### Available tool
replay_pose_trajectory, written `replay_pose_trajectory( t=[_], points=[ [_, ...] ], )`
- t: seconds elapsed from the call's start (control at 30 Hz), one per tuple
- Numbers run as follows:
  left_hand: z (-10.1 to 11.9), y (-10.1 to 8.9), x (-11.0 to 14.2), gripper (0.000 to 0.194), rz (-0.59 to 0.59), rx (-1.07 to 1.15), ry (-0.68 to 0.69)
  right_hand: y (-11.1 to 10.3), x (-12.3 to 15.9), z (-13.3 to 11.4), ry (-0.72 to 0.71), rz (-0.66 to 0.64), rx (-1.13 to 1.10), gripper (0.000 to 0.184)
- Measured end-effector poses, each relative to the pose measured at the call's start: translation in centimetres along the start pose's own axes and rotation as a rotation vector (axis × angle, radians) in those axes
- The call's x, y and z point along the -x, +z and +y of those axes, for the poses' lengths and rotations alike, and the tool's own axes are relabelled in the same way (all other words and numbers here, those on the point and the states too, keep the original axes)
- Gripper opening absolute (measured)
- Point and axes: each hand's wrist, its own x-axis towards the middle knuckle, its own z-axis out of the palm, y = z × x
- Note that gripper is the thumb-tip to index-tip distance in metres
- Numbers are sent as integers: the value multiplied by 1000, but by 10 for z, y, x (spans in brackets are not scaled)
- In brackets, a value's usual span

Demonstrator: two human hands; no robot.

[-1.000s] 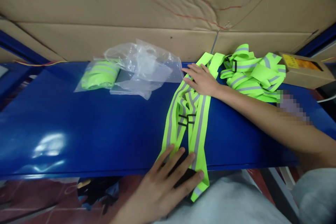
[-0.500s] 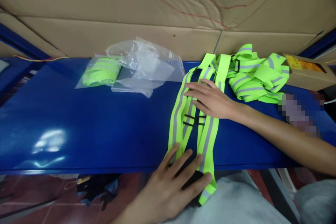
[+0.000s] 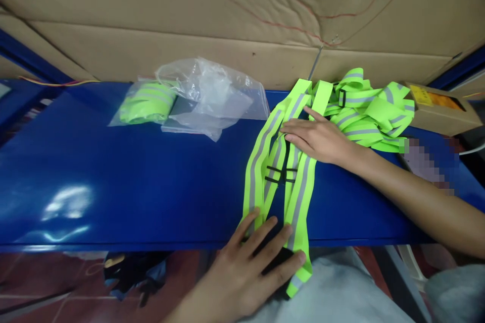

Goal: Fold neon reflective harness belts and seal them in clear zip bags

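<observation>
A neon-yellow reflective harness (image 3: 302,192) with grey stripes and black sliders lies lengthwise on the blue table, its near end hanging over the front edge. My left hand (image 3: 252,267) rests on that near end, fingers spread across the straps. Farther up, my right hand (image 3: 316,136) lies over the upper straps; its fingers are stretched out and touch them. Part of the straps beneath both hands is hidden. Behind my right hand sits a tangled heap of more reflective straps (image 3: 373,111).
A folded reflective bundle in a clear bag (image 3: 147,103) lies left of the harness, beside loose clear plastic bags (image 3: 215,96). A cardboard box (image 3: 443,108) stands at the back right. Brown cardboard (image 3: 170,45) walls the table's (image 3: 151,186) rear.
My right hand has shifted slightly right along the upper straps, and the left upper strap has straightened somewhat. My left hand stays in place.
</observation>
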Motion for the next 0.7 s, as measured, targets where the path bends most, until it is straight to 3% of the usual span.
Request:
replay_pose_trajectory(
  t=[0.1, 0.3, 0.37, 0.5, 0.57, 0.63, 0.7],
  points=[
    [0, 1, 0, 43, 5, 3, -2, 1, -2, 7, 76, -45, 43, 55],
    [-1, 1, 2, 45, -7, -13, 12, -9, -19, 14, 258, -144, -90, 58],
    [-2, 0, 1, 44, 2, -17, 17, -21, -23, 17, 288, -75, -76, 52],
    [-5, -2, -3, 40, 11, -8, 43, -56, -33, 37, 392, 259, -50, 43],
    [-6, 0, -5, 39, 39, 9, 53, -70, -40, 51, 462, 337, 63, 41],
    [-6, 2, -5, 38, 84, 26, 51, -75, -48, 64, 482, 198, 173, 40],
    [-6, 4, -5, 36, 125, 31, 40, -70, -57, 72, 453, -42, 240, 41]
  ],
)
